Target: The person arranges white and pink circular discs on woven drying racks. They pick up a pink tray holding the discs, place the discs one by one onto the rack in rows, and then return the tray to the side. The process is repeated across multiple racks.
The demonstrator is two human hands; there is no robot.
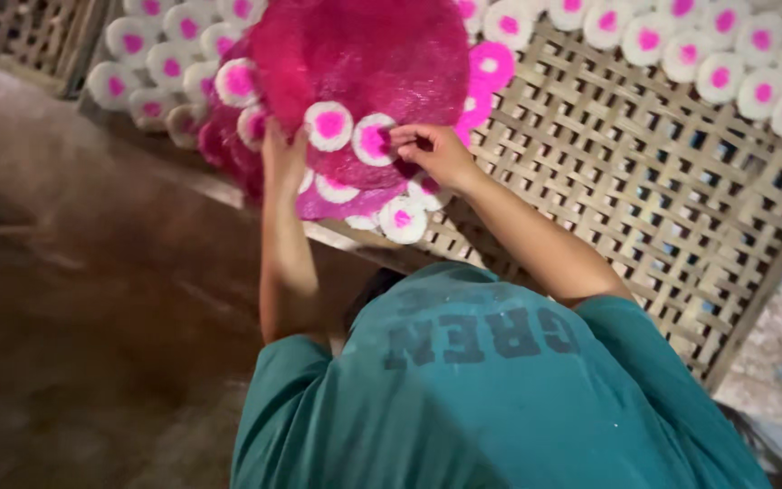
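Right hand (432, 149) fingers pinch a white-pink disc (373, 139) over woven lattice (626, 172); left hand's (282, 158) grip unclear, perhaps blurred.

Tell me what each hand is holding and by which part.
The left hand grips the pink mesh tray by its lower edge. The right hand pinches a white-and-pink disc by its rim.
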